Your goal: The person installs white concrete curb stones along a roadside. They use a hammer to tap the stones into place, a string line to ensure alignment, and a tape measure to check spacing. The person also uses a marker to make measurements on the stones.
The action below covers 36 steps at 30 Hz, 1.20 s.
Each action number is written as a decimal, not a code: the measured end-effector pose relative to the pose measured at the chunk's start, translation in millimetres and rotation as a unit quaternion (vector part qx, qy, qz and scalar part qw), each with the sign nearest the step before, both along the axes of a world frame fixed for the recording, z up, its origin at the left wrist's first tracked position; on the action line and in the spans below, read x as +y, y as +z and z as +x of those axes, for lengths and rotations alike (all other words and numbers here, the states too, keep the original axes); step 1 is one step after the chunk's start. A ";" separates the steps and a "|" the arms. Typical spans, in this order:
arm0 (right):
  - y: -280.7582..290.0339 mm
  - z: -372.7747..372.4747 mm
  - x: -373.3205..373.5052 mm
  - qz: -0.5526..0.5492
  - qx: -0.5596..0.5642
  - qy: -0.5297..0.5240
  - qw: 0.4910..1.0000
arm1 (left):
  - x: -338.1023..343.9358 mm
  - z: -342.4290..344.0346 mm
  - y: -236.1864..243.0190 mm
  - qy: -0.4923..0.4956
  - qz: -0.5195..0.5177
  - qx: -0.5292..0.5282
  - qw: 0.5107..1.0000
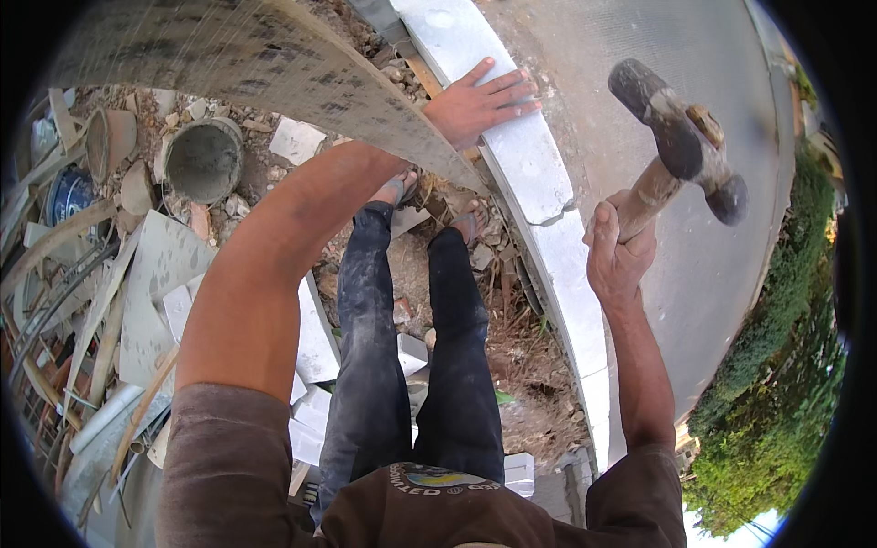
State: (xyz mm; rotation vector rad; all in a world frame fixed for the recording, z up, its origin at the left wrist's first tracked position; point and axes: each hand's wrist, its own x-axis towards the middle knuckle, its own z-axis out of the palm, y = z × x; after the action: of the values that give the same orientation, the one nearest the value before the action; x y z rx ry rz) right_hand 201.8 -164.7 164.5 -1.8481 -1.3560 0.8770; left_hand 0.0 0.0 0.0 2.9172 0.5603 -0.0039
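My left hand lies palm down with fingers spread on a long white concrete edge, beside a grey weathered board that crosses from the upper left and hides part of my left arm near the wrist. My right hand grips the wooden handle of a hammer, held raised over the paved surface to the right, its worn dark head above the fist. The white edge has a crack across it, a little left of the hammer.
Broken tiles, rubble, pipes and an empty grey bucket crowd the left, with a blue container at the far left. My sandalled feet stand on debris between board and edge. Paving and greenery lie to the right.
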 end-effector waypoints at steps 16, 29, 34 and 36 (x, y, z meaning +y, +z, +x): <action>-75.6 38.5 -111.8 -0.215 -0.090 0.061 0.970 | 1.2 4.9 -4.3 0.001 0.036 0.006 0.999; -74.5 31.9 -128.4 -0.260 -0.082 0.061 0.960 | 2.3 5.5 5.7 0.009 -0.007 0.034 0.999; -76.5 18.8 -136.9 -0.221 -0.065 0.000 0.973 | -2.6 3.7 11.3 0.009 -0.003 0.037 0.999; -81.3 26.7 -139.8 -0.269 -0.076 0.030 0.960 | -2.9 6.2 14.0 0.006 -0.012 0.047 0.999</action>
State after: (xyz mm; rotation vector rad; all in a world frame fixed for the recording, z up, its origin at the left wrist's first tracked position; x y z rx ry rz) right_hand 228.4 -304.6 83.2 -2.3322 -1.3593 1.2514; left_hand 6.2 -2.9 14.0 2.9021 0.5880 -0.1471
